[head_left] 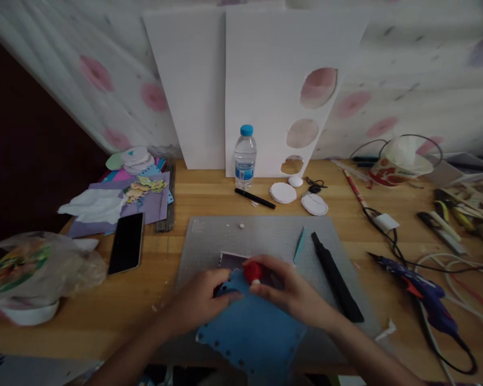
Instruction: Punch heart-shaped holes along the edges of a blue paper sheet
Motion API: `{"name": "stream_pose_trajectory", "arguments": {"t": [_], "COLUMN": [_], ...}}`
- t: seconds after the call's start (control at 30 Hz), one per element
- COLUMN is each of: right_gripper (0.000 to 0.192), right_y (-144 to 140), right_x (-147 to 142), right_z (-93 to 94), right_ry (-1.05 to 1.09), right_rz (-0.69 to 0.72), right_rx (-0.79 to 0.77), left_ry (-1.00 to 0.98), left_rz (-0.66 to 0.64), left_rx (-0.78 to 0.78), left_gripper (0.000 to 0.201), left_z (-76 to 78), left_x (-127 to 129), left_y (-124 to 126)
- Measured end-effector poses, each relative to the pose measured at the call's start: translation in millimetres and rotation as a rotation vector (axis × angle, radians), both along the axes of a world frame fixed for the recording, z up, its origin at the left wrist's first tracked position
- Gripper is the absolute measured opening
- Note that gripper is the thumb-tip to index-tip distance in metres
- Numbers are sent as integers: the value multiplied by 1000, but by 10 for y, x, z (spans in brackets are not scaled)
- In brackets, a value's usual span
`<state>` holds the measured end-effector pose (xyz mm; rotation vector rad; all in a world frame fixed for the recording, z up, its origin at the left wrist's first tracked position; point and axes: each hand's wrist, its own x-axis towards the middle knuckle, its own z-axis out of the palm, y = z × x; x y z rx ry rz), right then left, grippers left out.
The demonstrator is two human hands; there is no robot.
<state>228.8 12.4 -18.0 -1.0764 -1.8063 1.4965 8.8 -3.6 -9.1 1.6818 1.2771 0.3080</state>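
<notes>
While the person leans over the work, the left hand (211, 295) is closed in a pinch, thumb over bent fingers, on the far corner of a blue sheet (257, 327) with dark spots, perhaps holes, along its margins. The right hand (290, 289) is curled beside it, thumb and fingers drawn in around a small red tool (251, 271) with a whitish end, too blurred for me to name more closely; I can't make out whether that end touches the sheet. The blue sheet lies in front of the person, over the near part of a grey cutting mat (203, 236) on the wooden surface (205, 195), reaching down to the near edge. From where I stand it looks light and thin, probably paper or thin foam, likely to bend easily rather than slip. Its spotted margins seem the weaker places, apt to crease or tear if tugged, so a flat pinch a little inside the edge would suit it best, with the broad middle left unfolded. The small red tool looks light, hard and smooth, best gripped around its rounded red body. Beyond the hands, teal tweezers (300, 245) and a long black tool (338, 279) rest on the mat, well within reach.
</notes>
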Motion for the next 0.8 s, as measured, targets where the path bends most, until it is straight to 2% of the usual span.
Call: {"name": "stream_pose_trajectory", "arguments": {"t": [0.07,0.27,0.43,0.8], "right_gripper": [32,26,40,50], "right_y": [13,-6,-49,-68], "right_x": [44,70,56,51], "right_z": [-22,-45,-1,-18], "right_ry": [2,-121,-99,-179], "right_rz": [-6,25,65,112], "right_rx": [-25,90,122,241], "left_ry": [-5,-75,12,49], "left_rz": [27,80,96,54], "left_rx": [-30,-81,-56,-23], "left_gripper": [26,22,26,29], "left_z": [-23,19,72,35], "left_x": [-39,-79,-38,16], "left_y": [-40,-99,-120,-114]}}
